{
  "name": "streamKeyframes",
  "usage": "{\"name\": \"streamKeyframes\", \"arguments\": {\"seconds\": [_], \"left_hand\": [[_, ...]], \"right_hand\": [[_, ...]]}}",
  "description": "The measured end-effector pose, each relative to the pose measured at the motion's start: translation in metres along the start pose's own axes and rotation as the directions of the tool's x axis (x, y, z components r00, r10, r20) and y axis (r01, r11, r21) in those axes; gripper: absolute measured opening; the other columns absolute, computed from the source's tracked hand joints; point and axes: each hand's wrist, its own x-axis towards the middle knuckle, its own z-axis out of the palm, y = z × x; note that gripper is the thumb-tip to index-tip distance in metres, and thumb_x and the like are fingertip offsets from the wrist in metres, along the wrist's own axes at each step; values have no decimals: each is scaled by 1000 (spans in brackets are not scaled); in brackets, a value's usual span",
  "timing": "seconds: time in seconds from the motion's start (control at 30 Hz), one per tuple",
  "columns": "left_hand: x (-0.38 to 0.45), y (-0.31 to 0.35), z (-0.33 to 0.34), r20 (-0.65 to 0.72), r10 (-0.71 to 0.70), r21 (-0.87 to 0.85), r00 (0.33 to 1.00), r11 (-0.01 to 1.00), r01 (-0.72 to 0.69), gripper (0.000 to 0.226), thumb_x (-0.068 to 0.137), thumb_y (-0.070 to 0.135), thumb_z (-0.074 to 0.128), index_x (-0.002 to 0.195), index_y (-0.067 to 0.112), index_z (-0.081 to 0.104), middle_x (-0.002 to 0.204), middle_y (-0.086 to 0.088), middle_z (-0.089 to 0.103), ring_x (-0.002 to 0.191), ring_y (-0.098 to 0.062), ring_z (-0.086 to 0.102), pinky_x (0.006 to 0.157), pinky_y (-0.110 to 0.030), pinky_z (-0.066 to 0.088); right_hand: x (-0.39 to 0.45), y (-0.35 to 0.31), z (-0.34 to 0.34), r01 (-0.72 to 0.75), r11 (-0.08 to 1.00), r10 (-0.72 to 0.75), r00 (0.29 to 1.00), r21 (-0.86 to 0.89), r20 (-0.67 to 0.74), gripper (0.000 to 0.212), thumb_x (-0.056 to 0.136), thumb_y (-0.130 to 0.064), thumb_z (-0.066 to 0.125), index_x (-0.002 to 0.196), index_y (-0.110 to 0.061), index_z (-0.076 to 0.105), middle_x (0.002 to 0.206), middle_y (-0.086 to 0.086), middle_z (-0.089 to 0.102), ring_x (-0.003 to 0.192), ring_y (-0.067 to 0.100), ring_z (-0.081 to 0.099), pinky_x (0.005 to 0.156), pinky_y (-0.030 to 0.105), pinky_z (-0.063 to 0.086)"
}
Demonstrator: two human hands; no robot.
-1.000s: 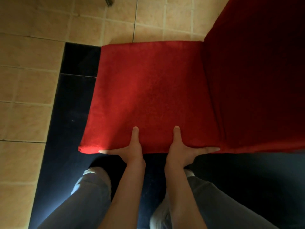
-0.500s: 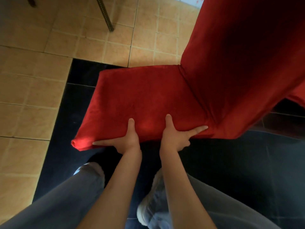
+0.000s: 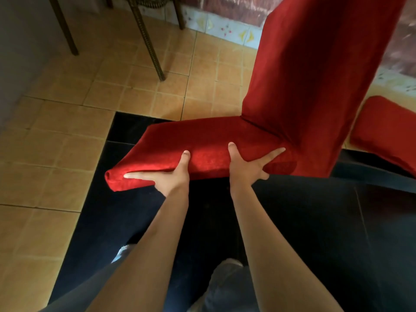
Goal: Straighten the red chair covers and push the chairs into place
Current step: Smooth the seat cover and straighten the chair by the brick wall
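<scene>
We hold the red chair cover (image 3: 209,154) at the near edge of the seat. Our left hand (image 3: 171,176) has its thumb on top of the seat, its index finger laid straight along the edge toward the near-left corner and the remaining fingers out of sight, apparently tucked under the edge. Our right hand (image 3: 245,167) sits just beside it toward the backrest, thumb on top, fingers spread along the edge; whether any reach under the seat, we cannot tell.

In our judgement, the step in hand is to pull the cover taut over the seat edge. To do it well, we keep both thumbs pressing the top flat, draw the fabric evenly down and toward us, and avoid pulling one side harder, which would skew the seam at the backrest.

The cover is plush, deep red, and smooth across the seat top. It bunches slightly at the near-left corner and creases where seat meets backrest. The chair stands on the dark floor strip (image 3: 292,221), beside tan tiles (image 3: 67,131). A second red-covered chair seat (image 3: 387,129) shows at right.
</scene>
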Motion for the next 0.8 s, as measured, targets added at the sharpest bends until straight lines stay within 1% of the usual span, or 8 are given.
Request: {"name": "streamKeyframes", "arguments": {"seconds": [0.1, 0.27, 0.4, 0.43, 0.5, 0.63, 0.7, 0.8], "left_hand": [[-2, 2, 6, -29, 97, -23, 995, 995, -98, 144, 64, 44, 86, 138, 39, -37, 137, -24, 46, 123, -29, 53, 88, -28, 33], [0, 8, 15, -62, 128, -37, 990, 991, -130, 142, 61, 47, 86, 135, 48, -35, 134, -22, 51, 124, -27, 52, 89, -29, 31], [-3, 18, 18, -65, 97, 2, 993, 995, -97, 141, 63, 45, 86, 136, 47, -35, 141, -20, 45, 128, -28, 49, 88, -30, 30], [-3, 21, 19, -57, 84, 8, 995, 996, -84, 141, 64, 44, 86, 136, 46, -36, 142, -20, 44, 129, -28, 48, 88, -30, 30], [-2, 28, 22, -49, 62, 23, 997, 998, -61, 141, 66, 42, 86, 135, 46, -37, 143, -20, 42, 130, -28, 46, 91, -30, 31], [-1, 45, 28, -30, 14, 72, 999, 997, -12, 140, 68, 40, 85, 133, 47, -39, 144, -18, 42, 132, -28, 44, 104, -39, 33], [-1, 52, 32, -36, -1, 95, 999, 995, 4, 141, 68, 38, 85, 133, 46, -39, 142, -16, 44, 130, -27, 46, 103, -35, 33], [1, 60, 37, -53, -19, 138, 998, 990, 27, 141, 69, 36, 85, 134, 44, -39, 140, -15, 45, 129, -27, 46, 105, -37, 33]], "right_hand": [[6, -8, 8, 20, 1000, -19, 1000, 24, -8, 129, 63, -44, 87, 138, -64, -16, 149, 26, 2, 110, 37, 53, 93, 44, 50], [12, -14, 19, 28, 997, -26, 999, 67, -37, 123, 64, -43, 87, 137, -67, -9, 152, 20, -1, 118, 33, 49, 94, 44, 51], [12, -24, 18, 17, 999, -16, 1000, 36, -26, 122, 65, -43, 86, 139, -64, -9, 153, 20, -2, 111, 27, 47, 82, 33, 46], [12, -26, 17, 10, 1000, -10, 1000, 20, -17, 123, 65, -44, 86, 139, -64, -10, 153, 21, -1, 109, 27, 47, 81, 34, 46], [13, -32, 17, 0, 1000, 0, 1000, -16, 6, 126, 63, -46, 86, 138, -64, -13, 153, 21, 0, 114, 32, 49, 85, 40, 48], [17, -47, 18, -29, 997, 32, 999, -78, 33, 130, 60, -44, 88, 138, -64, -15, 152, 22, 1, 124, 39, 45, 91, 46, 48], [19, -56, 21, -58, 995, 61, 997, -87, 37, 131, 60, -42, 88, 136, -65, -16, 152, 21, 2, 123, 39, 46, 90, 46, 49], [22, -66, 24, -106, 988, 112, 993, -116, 47, 131, 61, -41, 88, 135, -67, -18, 151, 23, 6, 118, 40, 49, 83, 43, 50]]}}
